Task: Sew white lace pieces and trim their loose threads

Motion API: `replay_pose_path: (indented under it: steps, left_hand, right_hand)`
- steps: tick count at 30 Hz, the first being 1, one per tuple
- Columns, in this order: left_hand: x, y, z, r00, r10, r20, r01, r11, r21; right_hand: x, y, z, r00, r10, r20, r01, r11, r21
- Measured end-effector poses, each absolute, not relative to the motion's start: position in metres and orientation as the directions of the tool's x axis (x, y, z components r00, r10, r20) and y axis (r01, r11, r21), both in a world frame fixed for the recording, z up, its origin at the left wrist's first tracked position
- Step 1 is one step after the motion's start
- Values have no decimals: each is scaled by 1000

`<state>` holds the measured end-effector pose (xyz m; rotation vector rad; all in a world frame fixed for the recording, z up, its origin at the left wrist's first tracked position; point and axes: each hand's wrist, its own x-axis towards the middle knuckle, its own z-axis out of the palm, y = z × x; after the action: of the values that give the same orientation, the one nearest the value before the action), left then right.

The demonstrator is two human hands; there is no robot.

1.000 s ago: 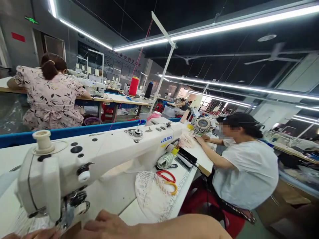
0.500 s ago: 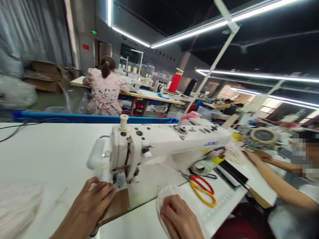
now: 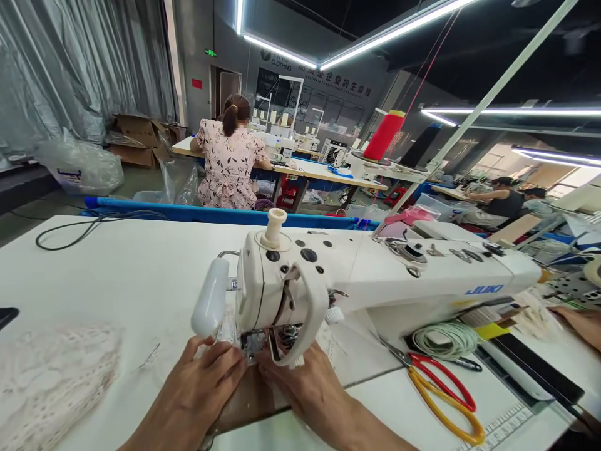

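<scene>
A white sewing machine (image 3: 375,269) stands in front of me, its needle area low at the left end. My left hand (image 3: 201,382) lies just left of the presser foot (image 3: 253,344). Its fingers are bent and pressed together on white lace fabric (image 3: 228,326), which shows behind them. My right hand (image 3: 307,382) reaches in from the right under the machine head. Its fingertips come close to the presser foot, and the machine partly covers them; whatever they grip is hidden. More white lace fabric (image 3: 61,376) lies at the left.
Scissors (image 3: 441,394) with red and yellow handles lie right of my right hand, near a coil of pale cord (image 3: 446,338). A black cable (image 3: 89,228) crosses the table's far left. A co-worker's arm (image 3: 580,329) is at the right edge; another person (image 3: 230,156) sits ahead.
My right hand has moved left from white strands on the table to the needle area. My left hand stays beside the presser foot. The view has swung toward the right and closer.
</scene>
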<state>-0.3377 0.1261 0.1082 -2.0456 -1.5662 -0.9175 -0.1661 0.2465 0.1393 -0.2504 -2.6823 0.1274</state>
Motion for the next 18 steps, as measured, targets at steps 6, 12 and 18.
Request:
replay_pose_path:
  steps: [6,12,18]
  left_hand:
    - [-339,124,92,97,782,615,964,-228,137]
    - [-334,125,106,84,767,636,966,-219,138]
    - [-333,127,122,104,761,641,971,-218,101]
  right_hand:
    - [-167,253,135,-867,160,471,95,983,-159]
    - [-165,255,130,-862,173,476,104,980,-167]
    - [-166,254,122,-837,195,512,137,979,-149]
